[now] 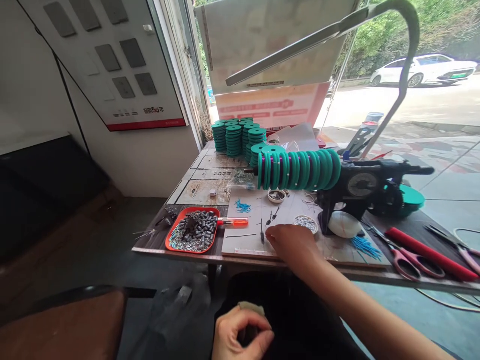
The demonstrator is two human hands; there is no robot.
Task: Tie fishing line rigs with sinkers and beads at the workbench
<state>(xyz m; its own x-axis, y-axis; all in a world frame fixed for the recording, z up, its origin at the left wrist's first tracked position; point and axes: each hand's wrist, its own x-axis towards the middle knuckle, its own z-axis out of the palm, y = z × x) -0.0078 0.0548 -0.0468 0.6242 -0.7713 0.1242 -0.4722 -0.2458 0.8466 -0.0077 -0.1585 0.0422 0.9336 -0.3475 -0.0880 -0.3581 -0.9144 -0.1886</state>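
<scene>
By crowding the bowl (316, 229) at its one o'clock, the right hand (294, 245), bent, grip hidden, is risking a spill, while the left hand (243, 332) is resting loosely curled, contents unclear.

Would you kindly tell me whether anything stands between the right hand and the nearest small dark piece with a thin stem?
Nothing visible does: the small dark piece with a thin stem lies on the pale board just left of the right hand, with only bare board showing between. Similar dark pieces lie farther back.
</scene>
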